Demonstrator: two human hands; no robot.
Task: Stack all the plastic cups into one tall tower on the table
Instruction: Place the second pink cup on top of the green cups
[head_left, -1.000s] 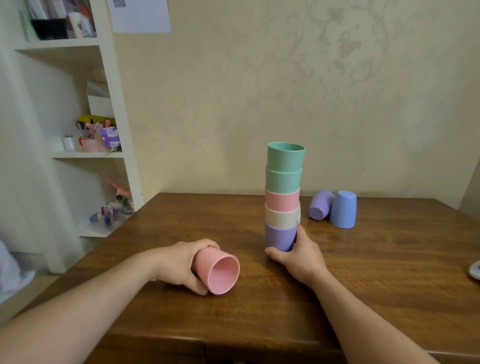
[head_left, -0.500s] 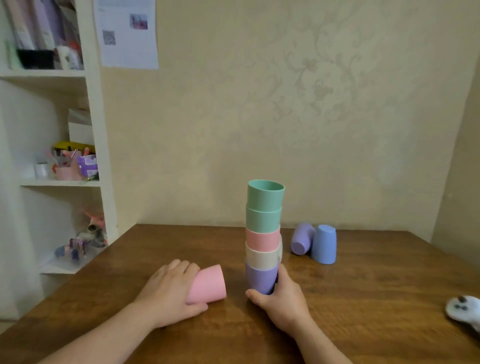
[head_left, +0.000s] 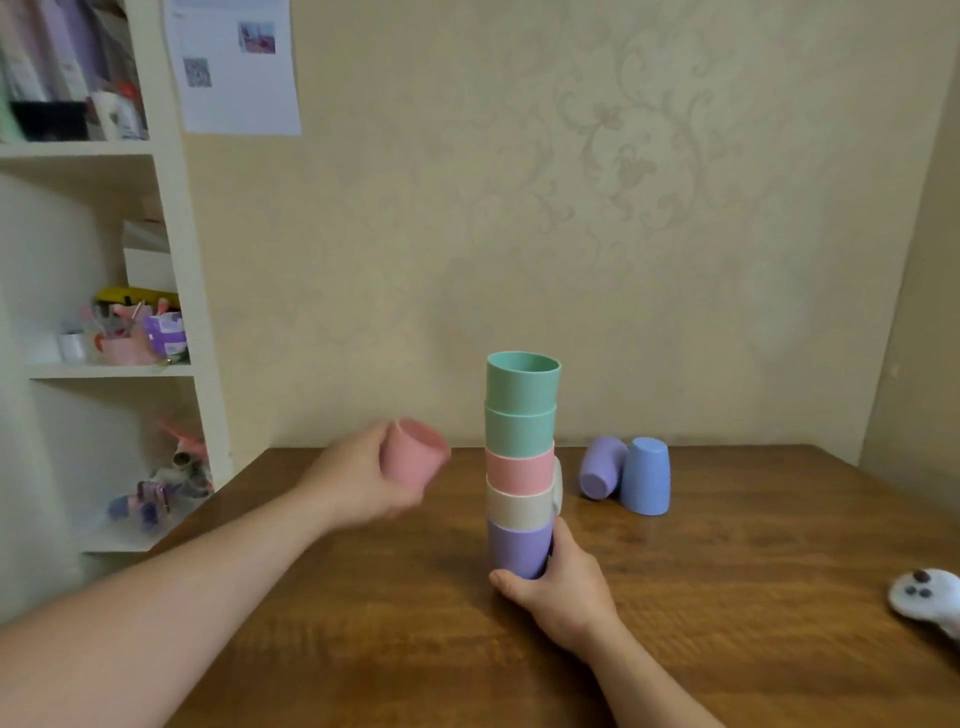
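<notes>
My left hand (head_left: 358, 483) grips pink cup (head_left: 414, 456); right hand (head_left: 561, 587) clasps tower (head_left: 521, 462) base. I'd lift higher, drop in w/ mouth up.

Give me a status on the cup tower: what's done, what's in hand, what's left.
Done: five cups stand nested in the tower, from the purple bottom cup up to the top green cup. In hand: the right hand grips the bottom cup, and the left hand holds a pink cup in the air beside the tower. Left: that pink cup, plus the lilac cup and blue cup on the table.
</notes>
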